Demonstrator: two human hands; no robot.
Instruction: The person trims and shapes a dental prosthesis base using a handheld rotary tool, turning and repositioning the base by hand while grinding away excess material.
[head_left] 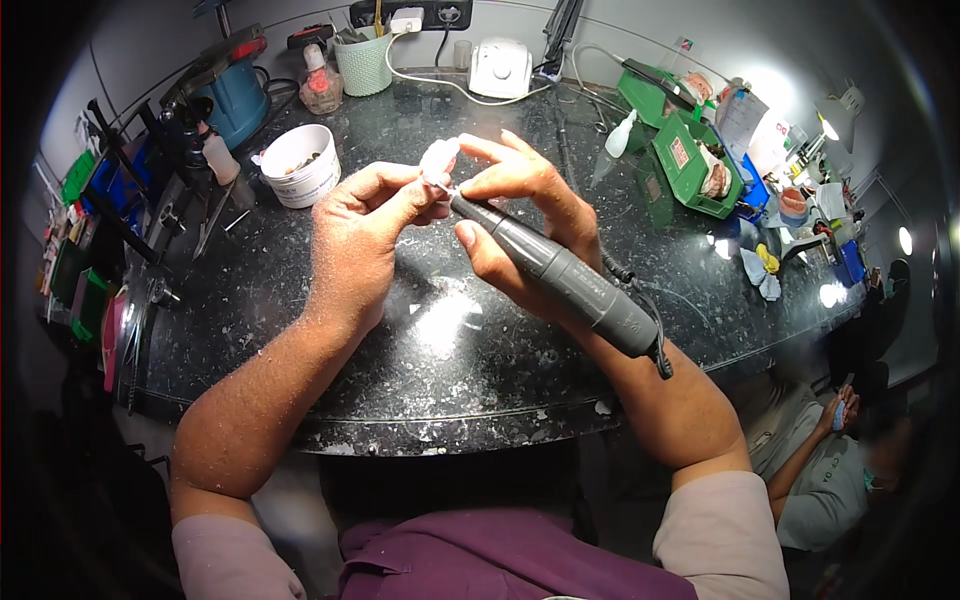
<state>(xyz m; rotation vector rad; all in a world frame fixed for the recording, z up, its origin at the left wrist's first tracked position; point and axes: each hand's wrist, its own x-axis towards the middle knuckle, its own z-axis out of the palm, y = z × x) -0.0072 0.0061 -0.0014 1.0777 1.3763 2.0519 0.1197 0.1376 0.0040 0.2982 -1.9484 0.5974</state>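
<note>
Purple apron (500,555): creased cloth, closest to you.
Dental piece (440,158): small, white and pink, raised above the bench (520,380) at your left fingertips — likely light, stiff and brittle at thin edges; best pinched by its thicker body.
Left hand (360,230): pinching that piece, skin flecked with pale dust.
Right hand (540,200): grasping the rotary handpiece (565,275) — black, tapered, probably the heavier; you can't tell whether its tip touches.
Bench: black, glossy, white-speckled.

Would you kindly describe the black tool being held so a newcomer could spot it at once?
Over the speckled dark table, find the right hand. It holds the black tool: a thick cylinder trailing a cord, unlike the small pale piece in the left hand.
</note>
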